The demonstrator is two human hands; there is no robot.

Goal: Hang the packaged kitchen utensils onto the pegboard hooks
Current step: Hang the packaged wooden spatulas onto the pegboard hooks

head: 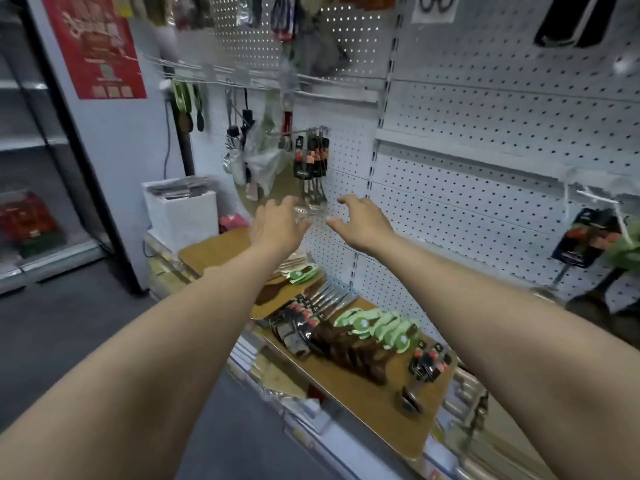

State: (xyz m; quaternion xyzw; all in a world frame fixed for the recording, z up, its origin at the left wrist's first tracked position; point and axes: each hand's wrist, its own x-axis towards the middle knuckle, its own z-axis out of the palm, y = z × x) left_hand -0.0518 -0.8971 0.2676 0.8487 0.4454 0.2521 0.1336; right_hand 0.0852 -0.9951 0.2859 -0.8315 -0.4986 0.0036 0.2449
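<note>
Your two bare forearms reach from the near edge toward the far white perforated pegboard [485, 133]. Your left hand [278, 225] shows its back, its fingers stretched loosely forward and closed on nothing. Its fingertips [289, 202] lie just left of the lower ends of the bunch of metal utensils on black-and-orange cards [311, 161]; blur hides whether they touch. That bunch hangs upright from a thin metal hook [304, 131] on the pegboard, straight above the gap between your hands. Your right hand [363, 220] is just right of the bunch's lower ends, apart from them, with its thumb and curved fingers spread and holding nothing.

Below your arms, a brown wooden board [374, 403] carries more stock lying flat:
- black-carded metal forks [304, 317] toward the left
- brown wooden spatulas with green card tags [377, 327] just right of them
- small black-carded packets [429, 362] further right

Another black-carded pack [585, 237] hangs on the pegboard far to the right. At the left, a white box [180, 209] stands beyond the board.
</note>
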